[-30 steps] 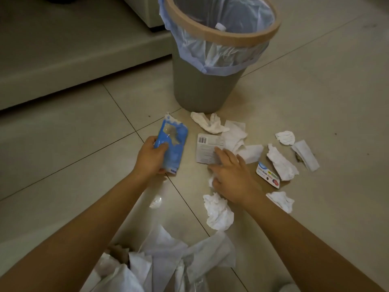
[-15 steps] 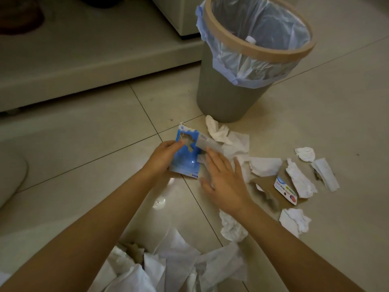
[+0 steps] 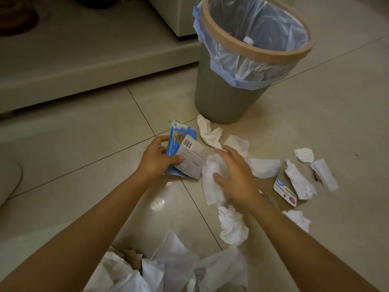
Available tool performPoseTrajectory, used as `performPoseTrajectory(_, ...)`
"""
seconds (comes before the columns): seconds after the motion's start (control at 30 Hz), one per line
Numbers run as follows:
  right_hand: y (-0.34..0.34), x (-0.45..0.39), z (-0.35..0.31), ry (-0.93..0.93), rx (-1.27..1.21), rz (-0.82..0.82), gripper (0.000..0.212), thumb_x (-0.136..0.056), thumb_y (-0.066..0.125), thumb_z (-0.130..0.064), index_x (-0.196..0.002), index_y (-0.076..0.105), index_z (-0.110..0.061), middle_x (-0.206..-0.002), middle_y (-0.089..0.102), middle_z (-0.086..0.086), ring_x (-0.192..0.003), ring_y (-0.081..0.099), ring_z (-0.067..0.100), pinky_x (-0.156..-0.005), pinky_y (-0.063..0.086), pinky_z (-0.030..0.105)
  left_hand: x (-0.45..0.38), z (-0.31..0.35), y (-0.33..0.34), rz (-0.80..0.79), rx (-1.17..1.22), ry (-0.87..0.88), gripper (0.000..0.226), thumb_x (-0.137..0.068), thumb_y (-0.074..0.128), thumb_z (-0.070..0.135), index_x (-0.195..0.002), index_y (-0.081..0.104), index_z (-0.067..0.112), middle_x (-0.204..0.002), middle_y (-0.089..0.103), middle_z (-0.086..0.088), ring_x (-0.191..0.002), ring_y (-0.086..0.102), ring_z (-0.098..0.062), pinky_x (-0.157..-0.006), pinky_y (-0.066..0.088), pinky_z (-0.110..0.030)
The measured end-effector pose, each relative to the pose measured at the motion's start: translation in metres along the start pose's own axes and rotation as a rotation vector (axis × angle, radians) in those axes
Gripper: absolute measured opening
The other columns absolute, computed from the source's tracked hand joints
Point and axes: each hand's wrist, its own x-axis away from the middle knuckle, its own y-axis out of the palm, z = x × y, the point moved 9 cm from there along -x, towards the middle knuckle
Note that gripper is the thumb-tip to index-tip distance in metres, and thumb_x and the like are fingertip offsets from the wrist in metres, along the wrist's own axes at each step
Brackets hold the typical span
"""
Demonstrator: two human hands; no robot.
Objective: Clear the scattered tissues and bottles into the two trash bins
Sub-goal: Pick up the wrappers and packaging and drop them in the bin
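Note:
My left hand grips a blue packet together with a white barcode card laid on top of it. My right hand is spread, fingers apart, over a flat white tissue on the floor tiles. The grey trash bin, with a tan rim and a pale blue liner, stands just beyond; a bottle cap shows inside it. Several crumpled tissues lie to the right, such as a tissue by the bin's foot, a tissue and a tissue.
A small printed card box lies among the tissues at right. A heap of white paper and plastic fills the bottom edge between my arms. A low pale ledge runs along the back left.
The white barcode card went from under my right hand into my left hand, on top of the blue packet. My right hand then shifted right onto the flat tissue.

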Motion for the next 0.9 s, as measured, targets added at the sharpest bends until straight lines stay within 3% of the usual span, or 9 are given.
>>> performPoseTrajectory(0.13,0.012,-0.026,0.038,0.180,0.217,-0.318,0.122,-0.061,0.082,-0.051,-0.148,-0.004,-0.042,-0.159,-0.013,-0.002,-0.146,-0.006,0.025,-0.113,0.006,0.059,-0.002,-0.006,-0.005,-0.018,-0.012,0.000,0.061,-0.075,0.078,0.013,-0.125,0.045,0.025,-0.116,0.065,-0.006,-0.103,0.064,-0.021,-0.087,0.055,-0.044)
performPoseTrajectory(0.2,0.018,-0.031,0.043,0.192,0.258,-0.414,0.131,-0.056,0.084,-0.054,-0.146,-0.011,-0.043,-0.158,-0.017,-0.002,-0.146,-0.007,0.026,-0.111,0.006,0.062,-0.003,-0.011,-0.008,-0.022,-0.007,-0.003,0.060,-0.075,0.078,0.013,-0.124,0.045,0.025,-0.116,0.065,-0.006,-0.103,0.064,-0.021,-0.087,0.055,-0.043)
performPoseTrajectory(0.3,0.025,-0.036,0.037,0.149,0.300,-0.420,0.123,-0.059,0.083,-0.052,-0.147,-0.001,-0.043,-0.159,0.003,0.001,-0.143,0.014,0.031,-0.109,0.026,0.056,-0.003,-0.015,-0.012,-0.031,0.005,0.002,0.060,-0.076,0.077,0.013,-0.125,0.045,0.024,-0.116,0.065,-0.005,-0.102,0.065,-0.019,-0.085,0.056,-0.039)
performPoseTrajectory(0.47,0.016,-0.034,0.009,-0.069,0.187,-0.192,0.069,-0.083,0.065,-0.022,-0.144,0.034,-0.030,-0.136,0.050,0.006,-0.120,0.051,0.030,-0.090,0.046,0.043,0.000,-0.017,-0.023,-0.015,0.023,-0.001,0.062,-0.076,0.077,0.014,-0.128,0.044,0.023,-0.112,0.066,-0.003,-0.099,0.065,-0.017,-0.079,0.057,-0.032)
performPoseTrajectory(0.57,0.019,-0.029,-0.007,-0.192,0.282,-0.144,0.068,-0.086,0.060,-0.013,-0.146,0.031,-0.025,-0.127,0.056,0.007,-0.103,0.060,0.030,-0.077,0.050,0.042,0.003,-0.018,-0.030,-0.004,0.023,0.005,0.058,-0.077,0.076,0.013,-0.125,0.045,0.024,-0.106,0.066,0.000,-0.095,0.066,-0.015,-0.074,0.056,-0.027)
performPoseTrajectory(0.67,0.014,-0.037,-0.022,-0.227,0.345,-0.054,0.085,-0.079,0.067,-0.007,-0.149,0.022,-0.025,-0.140,0.041,0.007,-0.091,0.060,0.029,-0.066,0.049,0.036,0.006,-0.022,-0.037,-0.003,0.011,0.004,0.056,-0.077,0.077,0.013,-0.120,0.045,0.028,-0.101,0.065,0.005,-0.092,0.065,-0.010,-0.068,0.054,-0.022)
performPoseTrajectory(0.73,0.013,-0.052,-0.029,-0.235,0.438,-0.071,0.106,-0.073,0.076,-0.014,-0.151,0.006,-0.027,-0.153,0.020,0.009,-0.109,0.051,0.031,-0.083,0.045,0.038,0.007,-0.025,-0.042,-0.001,0.014,-0.010,0.057,-0.076,0.077,0.013,-0.120,0.045,0.028,-0.101,0.065,0.005,-0.092,0.065,-0.010,-0.067,0.054,-0.022)
performPoseTrajectory(0.8,0.017,-0.070,-0.034,-0.228,0.582,-0.149,0.118,-0.072,0.077,-0.021,-0.149,-0.012,-0.031,-0.158,-0.006,0.008,-0.135,0.026,0.034,-0.107,0.030,0.045,0.008,-0.028,-0.048,0.000,0.012,-0.020,0.057,-0.076,0.077,0.013,-0.119,0.045,0.031,-0.102,0.064,0.006,-0.093,0.064,-0.011,-0.065,0.053,-0.020)
performPoseTrajectory(0.9,0.034,-0.088,-0.038,-0.198,0.693,-0.372,0.118,-0.076,0.074,-0.017,-0.146,-0.018,-0.039,-0.157,-0.022,0.000,-0.145,-0.007,0.031,-0.115,0.011,0.057,0.012,-0.030,-0.054,-0.005,0.012,-0.024,0.057,-0.075,0.078,0.013,-0.117,0.045,0.033,-0.104,0.064,0.005,-0.093,0.064,-0.009,-0.059,0.052,-0.015)
